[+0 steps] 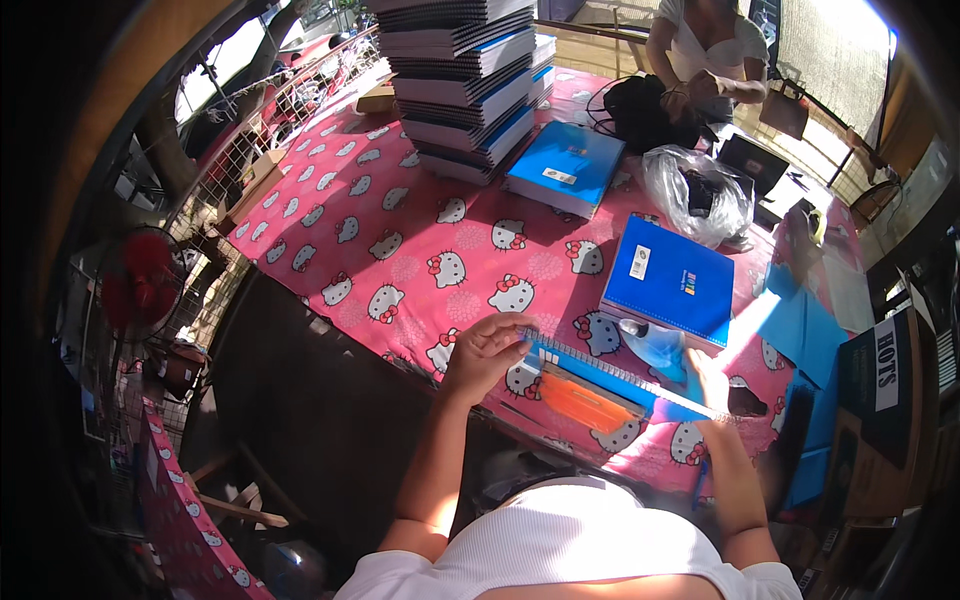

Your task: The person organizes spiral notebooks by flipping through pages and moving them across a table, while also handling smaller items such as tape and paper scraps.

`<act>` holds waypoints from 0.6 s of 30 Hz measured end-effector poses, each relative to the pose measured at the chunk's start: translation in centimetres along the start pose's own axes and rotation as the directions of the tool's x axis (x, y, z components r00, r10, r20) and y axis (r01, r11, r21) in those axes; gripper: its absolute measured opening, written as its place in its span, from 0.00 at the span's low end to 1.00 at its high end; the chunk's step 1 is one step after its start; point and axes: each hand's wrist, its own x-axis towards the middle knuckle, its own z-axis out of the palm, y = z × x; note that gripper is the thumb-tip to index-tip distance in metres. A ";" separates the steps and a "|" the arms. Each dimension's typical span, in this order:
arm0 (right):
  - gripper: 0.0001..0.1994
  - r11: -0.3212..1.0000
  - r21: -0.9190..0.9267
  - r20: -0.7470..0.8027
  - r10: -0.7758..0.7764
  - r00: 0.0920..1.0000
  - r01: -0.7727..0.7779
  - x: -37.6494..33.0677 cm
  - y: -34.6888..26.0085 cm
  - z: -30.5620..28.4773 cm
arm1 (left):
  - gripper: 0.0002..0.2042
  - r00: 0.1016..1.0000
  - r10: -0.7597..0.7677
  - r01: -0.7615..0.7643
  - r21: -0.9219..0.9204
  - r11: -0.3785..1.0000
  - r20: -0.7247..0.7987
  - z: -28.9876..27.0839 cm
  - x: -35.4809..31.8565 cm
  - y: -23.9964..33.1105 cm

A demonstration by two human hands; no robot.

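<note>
My left hand point(484, 352) pinches the left end of a spiral-bound blue notebook point(600, 374) between thumb and fingers. Its wire binding runs slantwise toward my right hand point(710, 388), which is closed on the other end. The notebook is seen nearly edge-on over the front of the table. Just below it, on the near side, is a flat orange item point(585, 402) whose kind I cannot make out. Past my right hand lies a stack of spiral notebooks with a dark blue cover point(672, 280) on top. A crumpled clear plastic piece point(655, 348) sits between that stack and the held notebook.
A pink patterned cloth point(420, 215) covers the table. On it stand a tall notebook stack point(460, 90), a lighter blue notebook pile point(567, 165) and a clear plastic bag point(698, 195). Across the table, a person point(710, 50) handles a black bag point(635, 110). A box point(880, 400) stands at right.
</note>
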 end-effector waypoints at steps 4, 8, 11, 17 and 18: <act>0.31 0.997 -0.068 -0.190 0.029 0.981 -0.043 -8.1 4.7 4.7 | 0.13 0.991 0.043 -0.029 -0.110 0.994 0.127 -0.4 1.6 -2.3; 0.40 0.852 -0.052 0.009 0.522 0.853 -0.521 -13.7 2.2 2.1 | 0.09 0.989 0.053 -0.030 -0.159 0.987 0.139 -0.7 2.1 -2.7; 0.41 0.781 -0.117 -0.020 0.616 0.787 -0.614 -19.1 2.5 3.5 | 0.09 0.989 0.030 0.013 -0.291 0.956 0.143 0.0 2.9 -3.0; 0.35 0.635 -0.181 0.017 0.766 0.643 -0.751 -20.2 0.7 3.2 | 0.10 0.991 0.027 0.015 -0.309 0.951 0.132 0.8 3.8 -2.8; 0.34 0.638 -0.184 -0.006 0.760 0.650 -0.747 -20.8 0.8 3.3 | 0.10 0.991 0.019 0.024 -0.322 0.946 0.131 0.9 3.8 -2.7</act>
